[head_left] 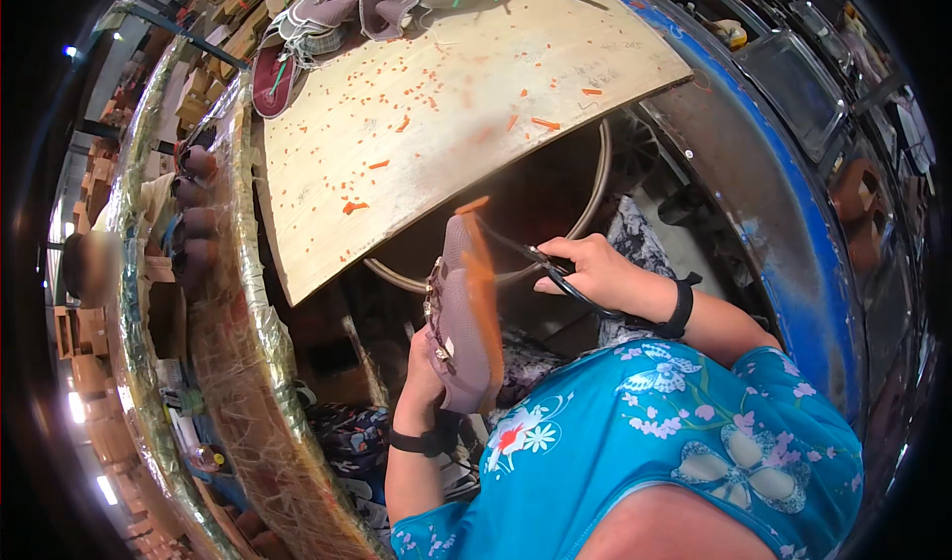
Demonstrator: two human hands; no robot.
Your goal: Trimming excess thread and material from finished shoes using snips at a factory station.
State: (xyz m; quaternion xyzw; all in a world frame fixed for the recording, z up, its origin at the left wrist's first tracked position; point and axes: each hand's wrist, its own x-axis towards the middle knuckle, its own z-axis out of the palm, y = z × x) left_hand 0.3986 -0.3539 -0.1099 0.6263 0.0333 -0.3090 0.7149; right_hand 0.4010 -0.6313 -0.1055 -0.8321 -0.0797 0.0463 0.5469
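The table (466, 94) is a pale, smooth wooden board with a curved near edge, strewn with small orange scraps (397, 124). Below that edge, a mauve fabric shoe (464, 322) with an orange strip stands nearly upright, toe up, long axis vertical. The left hand (424, 367) is wrapped around its heel. The right hand (585, 268) is closed on thin black scissors (550, 268), blades toward the toe.

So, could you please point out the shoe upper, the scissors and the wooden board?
shoe upper (466, 332), head view, on the mauve side fabric held by the left hand.
scissors (563, 280), head view, on the black handle in the right hand.
wooden board (466, 74), head view, on a bare part of its top.
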